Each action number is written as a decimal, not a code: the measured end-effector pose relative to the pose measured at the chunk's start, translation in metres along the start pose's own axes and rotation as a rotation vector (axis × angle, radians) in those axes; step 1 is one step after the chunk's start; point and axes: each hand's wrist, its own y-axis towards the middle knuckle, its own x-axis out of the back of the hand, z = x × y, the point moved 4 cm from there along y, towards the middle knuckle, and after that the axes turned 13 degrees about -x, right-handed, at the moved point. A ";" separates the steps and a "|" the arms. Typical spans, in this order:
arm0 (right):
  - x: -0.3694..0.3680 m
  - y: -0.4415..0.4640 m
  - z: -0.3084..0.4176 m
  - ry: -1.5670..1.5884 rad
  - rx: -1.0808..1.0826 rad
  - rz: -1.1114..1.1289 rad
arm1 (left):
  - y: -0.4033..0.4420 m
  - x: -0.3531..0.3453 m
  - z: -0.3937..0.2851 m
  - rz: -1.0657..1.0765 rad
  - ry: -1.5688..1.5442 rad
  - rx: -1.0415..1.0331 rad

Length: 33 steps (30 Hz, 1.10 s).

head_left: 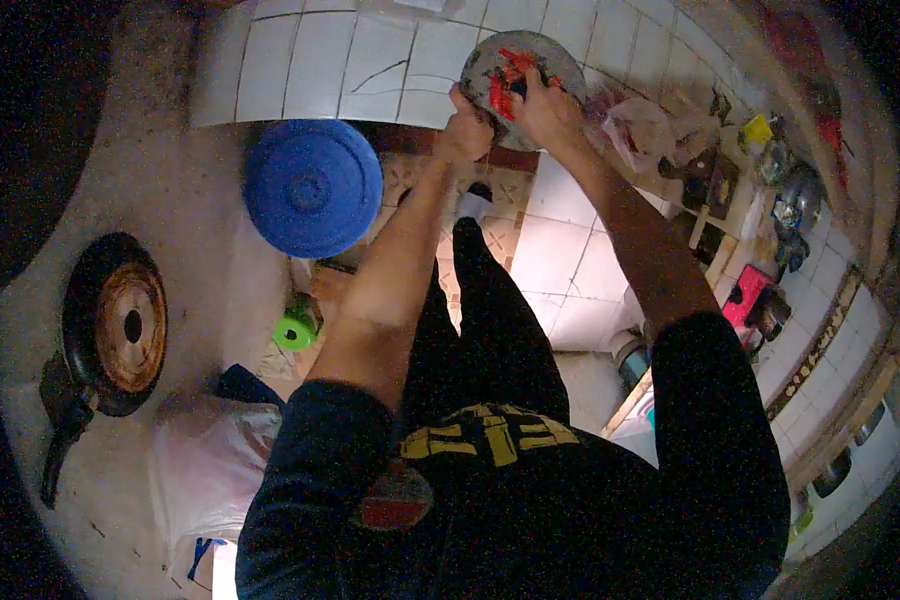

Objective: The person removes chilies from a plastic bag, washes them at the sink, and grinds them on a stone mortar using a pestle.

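Observation:
A round grey plate or shallow bowl [560, 57] is at the top of the head view, over the edge of the white tiled counter [400, 65]. Red pieces [503, 90] and some dark bits lie on it. My left hand [467, 132] is closed at the lower left rim of the plate, its thumb pointing up along the rim. My right hand [550, 112] reaches over the plate from the right, its fingers bent down among the red pieces. Whatever those fingertips hold is too small to make out.
A blue round lid [313, 188] is left of my arms. A frying pan [117, 323] hangs on the left wall. Plastic bags [638, 130] and kitchen items are at the right. A green object [295, 329] sits lower left.

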 end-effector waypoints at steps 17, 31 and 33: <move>0.022 0.033 -0.030 0.307 0.036 -0.224 | 0.005 -0.005 0.016 0.041 -0.035 0.058; -0.014 0.030 -0.028 0.227 0.051 -0.021 | 0.001 -0.001 0.012 -0.015 -0.038 -0.001; -0.021 0.030 -0.034 0.123 -0.014 0.089 | 0.002 -0.003 0.014 -0.018 -0.014 -0.001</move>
